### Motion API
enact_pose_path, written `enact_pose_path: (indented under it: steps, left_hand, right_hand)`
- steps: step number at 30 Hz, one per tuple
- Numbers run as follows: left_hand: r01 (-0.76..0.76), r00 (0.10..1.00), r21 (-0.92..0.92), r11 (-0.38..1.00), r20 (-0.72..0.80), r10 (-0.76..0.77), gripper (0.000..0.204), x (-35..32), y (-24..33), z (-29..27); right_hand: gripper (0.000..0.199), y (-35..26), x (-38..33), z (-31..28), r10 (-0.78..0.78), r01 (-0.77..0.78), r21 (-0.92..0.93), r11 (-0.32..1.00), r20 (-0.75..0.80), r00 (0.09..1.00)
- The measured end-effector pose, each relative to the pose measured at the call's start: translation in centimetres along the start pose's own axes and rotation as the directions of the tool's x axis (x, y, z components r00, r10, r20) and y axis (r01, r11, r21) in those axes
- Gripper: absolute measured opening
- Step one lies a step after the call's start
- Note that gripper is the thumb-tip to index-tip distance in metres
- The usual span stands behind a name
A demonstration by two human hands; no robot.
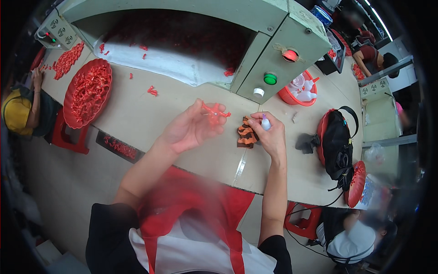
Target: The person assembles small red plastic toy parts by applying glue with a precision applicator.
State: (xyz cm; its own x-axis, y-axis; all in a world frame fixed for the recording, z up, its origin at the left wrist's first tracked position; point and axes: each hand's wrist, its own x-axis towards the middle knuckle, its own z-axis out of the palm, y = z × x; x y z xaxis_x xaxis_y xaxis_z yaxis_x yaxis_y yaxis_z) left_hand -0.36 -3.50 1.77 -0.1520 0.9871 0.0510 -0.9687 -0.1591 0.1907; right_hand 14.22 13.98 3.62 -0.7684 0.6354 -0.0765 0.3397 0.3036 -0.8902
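My left hand (191, 128) is raised over the beige table (137, 114), palm up, pinching a small red plastic piece (214, 112) between fingers and thumb. My right hand (271, 134) grips a small white squeeze bottle (265, 122) with a pinkish tip, held upright just right of the red piece. Between the two hands an orange and black striped cloth (247, 133) lies on the table.
A red basin full of red pieces (87, 91) sits at the left, with loose ones (67, 59) beyond. A green machine housing (273, 55) with buttons stands behind. A red basket of bottles (299, 91), a black bag (336, 137) and other seated people are around.
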Motion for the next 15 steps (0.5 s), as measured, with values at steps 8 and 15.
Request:
enact_pose_path:
  steps: [8, 15]
  left_hand:
    - [-0.05, 0.996, 0.19, 0.981, -0.068, 0.064, 0.047, -0.9, 0.7, -1.3]
    - [-0.124, 0.77, 0.991, 0.042, 0.07, 0.634, 0.025, -7.0, 4.6, 1.2]
  right_hand:
    - [0.015, 2.6, 1.0, 1.3, -0.231, 0.231, -0.063, 0.971, 0.011, 0.973]
    - [0.014, -1.3, -0.7, 2.3, 0.117, -0.119, 0.127, 0.985, 0.026, 0.993]
